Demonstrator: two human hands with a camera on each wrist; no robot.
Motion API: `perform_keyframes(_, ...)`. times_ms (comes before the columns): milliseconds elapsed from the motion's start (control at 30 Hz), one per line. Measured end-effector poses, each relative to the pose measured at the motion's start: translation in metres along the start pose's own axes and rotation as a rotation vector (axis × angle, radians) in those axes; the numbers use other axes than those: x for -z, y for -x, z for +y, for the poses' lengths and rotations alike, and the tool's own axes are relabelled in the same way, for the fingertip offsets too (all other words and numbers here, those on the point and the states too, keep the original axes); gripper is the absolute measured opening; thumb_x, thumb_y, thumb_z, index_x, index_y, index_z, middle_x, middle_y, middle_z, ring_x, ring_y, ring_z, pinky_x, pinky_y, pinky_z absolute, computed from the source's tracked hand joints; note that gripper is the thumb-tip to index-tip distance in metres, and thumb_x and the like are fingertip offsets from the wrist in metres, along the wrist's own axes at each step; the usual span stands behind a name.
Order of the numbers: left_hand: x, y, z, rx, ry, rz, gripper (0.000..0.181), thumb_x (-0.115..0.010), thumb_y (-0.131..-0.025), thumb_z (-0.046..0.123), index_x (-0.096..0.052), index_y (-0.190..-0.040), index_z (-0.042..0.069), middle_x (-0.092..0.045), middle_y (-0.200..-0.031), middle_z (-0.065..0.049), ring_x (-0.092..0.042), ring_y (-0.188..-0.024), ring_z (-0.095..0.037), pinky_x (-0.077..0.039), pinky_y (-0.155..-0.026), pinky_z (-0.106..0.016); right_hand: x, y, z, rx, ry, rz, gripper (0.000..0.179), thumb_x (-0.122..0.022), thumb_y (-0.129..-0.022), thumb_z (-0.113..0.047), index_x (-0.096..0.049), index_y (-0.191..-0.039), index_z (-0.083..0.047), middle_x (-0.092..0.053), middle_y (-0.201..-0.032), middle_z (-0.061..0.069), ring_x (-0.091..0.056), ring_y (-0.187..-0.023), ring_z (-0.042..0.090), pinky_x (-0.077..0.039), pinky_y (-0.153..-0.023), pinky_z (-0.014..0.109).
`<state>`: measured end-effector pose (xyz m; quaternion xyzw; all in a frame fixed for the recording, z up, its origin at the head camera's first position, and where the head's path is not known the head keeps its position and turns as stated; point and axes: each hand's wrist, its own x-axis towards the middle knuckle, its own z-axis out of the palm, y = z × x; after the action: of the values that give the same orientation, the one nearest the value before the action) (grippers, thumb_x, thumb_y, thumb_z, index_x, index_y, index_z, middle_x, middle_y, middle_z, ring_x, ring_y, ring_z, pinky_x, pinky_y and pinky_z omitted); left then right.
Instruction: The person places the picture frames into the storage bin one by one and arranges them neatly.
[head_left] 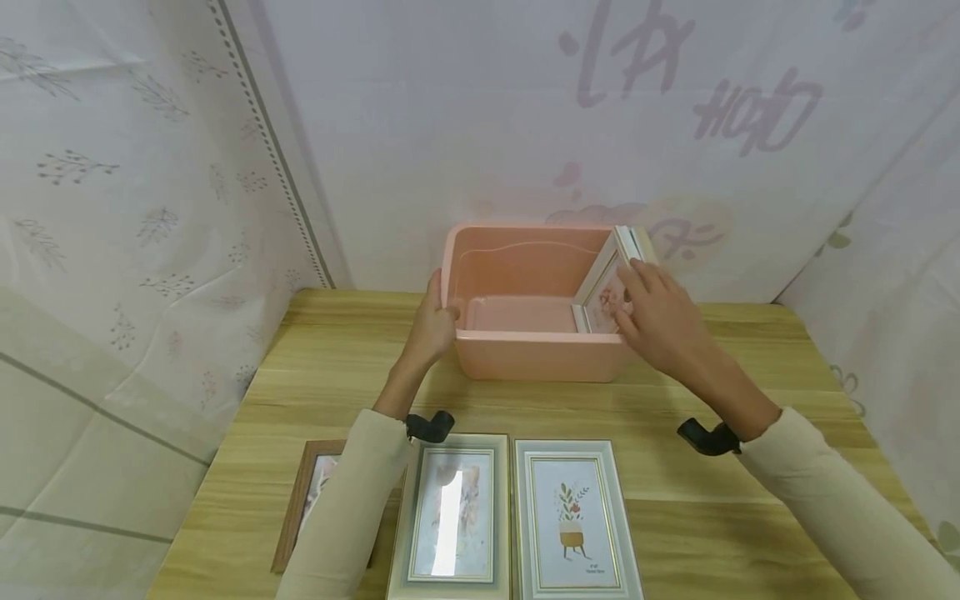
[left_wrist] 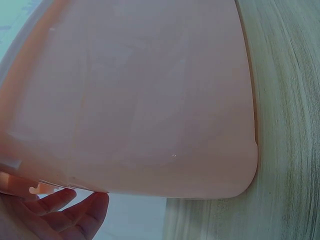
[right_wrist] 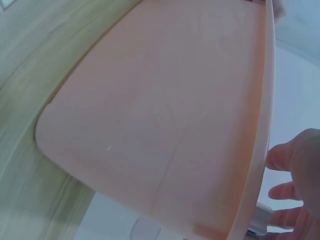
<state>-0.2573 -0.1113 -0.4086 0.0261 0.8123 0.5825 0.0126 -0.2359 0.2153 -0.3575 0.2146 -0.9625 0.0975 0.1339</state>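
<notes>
A pink plastic bin [head_left: 536, 357] stands at the back of the table. My left hand [head_left: 435, 327] grips its left rim, thumb over the edge; in the left wrist view those fingers [left_wrist: 95, 212] are curled by the rim. White picture frames [head_left: 596, 287] stand on edge at the bin's right end, leaning outward, one behind another. My right hand [head_left: 660, 317] reaches over the right rim and holds the front frame, fingertips on its face and edge. In the right wrist view a frame corner [right_wrist: 260, 219] shows between rim and fingers. The bin wall hides the lower part of the frames.
Nearer on the wooden table [head_left: 712, 533] lie a pale green-gold frame [head_left: 411, 517], a white frame with a plant picture [head_left: 573, 521], and a brown frame [head_left: 296, 500] partly under my left sleeve. Patterned cloth [head_left: 487, 125] hangs right behind the bin.
</notes>
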Motion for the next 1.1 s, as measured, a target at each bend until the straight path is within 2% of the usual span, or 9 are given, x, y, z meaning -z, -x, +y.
perform_keyframes(200,0.0,0.0,0.0,-0.005,-0.006,-0.001,0.074,-0.036,-0.095,0.006,-0.002,-0.16,0.009,-0.011,-0.165,-0.016,-0.013,-0.151,-0.028,-0.012,-0.123,-0.045,0.0,0.013,-0.003,0.05,-0.008,0.053,0.054,-0.061,-0.093,-0.016,-0.047,-0.141,0.006,-0.045,-0.143,0.03,-0.042,-0.132,0.047,-0.035,-0.108,0.061)
perform_keyframes(600,0.0,0.001,0.001,-0.015,0.001,0.003,0.073,-0.037,-0.095,0.004,-0.004,-0.16,0.01,-0.013,-0.165,-0.015,-0.015,-0.15,-0.028,-0.014,-0.122,-0.045,-0.001,0.036,-0.019,0.204,-0.043,0.2,0.045,-0.063,-0.088,-0.011,-0.059,-0.13,0.005,-0.057,-0.133,0.026,-0.053,-0.121,0.043,-0.045,-0.098,0.059)
perform_keyframes(833,0.0,0.001,0.001,-0.015,-0.008,0.008,0.072,-0.036,-0.095,0.006,-0.005,-0.16,0.011,-0.015,-0.164,-0.016,-0.018,-0.149,-0.031,-0.017,-0.121,-0.049,-0.012,0.049,-0.025,0.289,-0.073,0.231,0.042,-0.067,-0.085,-0.012,-0.063,-0.122,0.005,-0.063,-0.124,0.022,-0.061,-0.11,0.04,-0.052,-0.09,0.054)
perform_keyframes(1100,0.0,0.002,0.002,-0.01,-0.019,0.002,0.073,-0.036,-0.095,0.008,-0.004,-0.16,0.011,-0.014,-0.165,-0.016,-0.016,-0.15,-0.03,-0.015,-0.122,-0.048,-0.023,0.057,-0.027,0.356,-0.129,0.242,0.041,-0.067,-0.083,-0.015,-0.066,-0.119,0.004,-0.066,-0.115,0.019,-0.06,-0.106,0.037,-0.049,-0.089,0.052)
